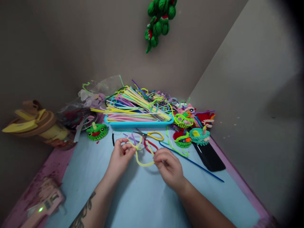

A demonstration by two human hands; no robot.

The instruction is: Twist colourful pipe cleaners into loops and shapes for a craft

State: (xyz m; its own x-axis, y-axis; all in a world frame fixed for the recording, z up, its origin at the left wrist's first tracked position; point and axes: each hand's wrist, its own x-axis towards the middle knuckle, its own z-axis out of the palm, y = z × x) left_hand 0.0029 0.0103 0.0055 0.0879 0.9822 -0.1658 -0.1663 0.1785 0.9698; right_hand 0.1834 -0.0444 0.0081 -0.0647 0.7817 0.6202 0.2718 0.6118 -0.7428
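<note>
A pale yellow pipe cleaner (143, 164) hangs in a loose curve between my two hands, above the light blue table cover. My left hand (122, 154) pinches one part of it, where loops of the pipe cleaner stick out past the fingertips. Further along, my right hand (168, 164) is closed on the same pipe cleaner, thumb against fingers. Just beyond the hands lie scissors with yellow handles (155, 136) and a tool with red handles (150, 147). Purple pipe cleaner pieces (133, 138) lie near the left fingertips.
A blue tray (142, 125) heaped with coloured pipe cleaners stands at the back. Fuzzy craft figures sit left (97, 132) and right (182, 139). A black phone-like slab (210, 156) lies right, near a dark blue pipe cleaner (197, 164). A pink glue gun (45, 205) is front left.
</note>
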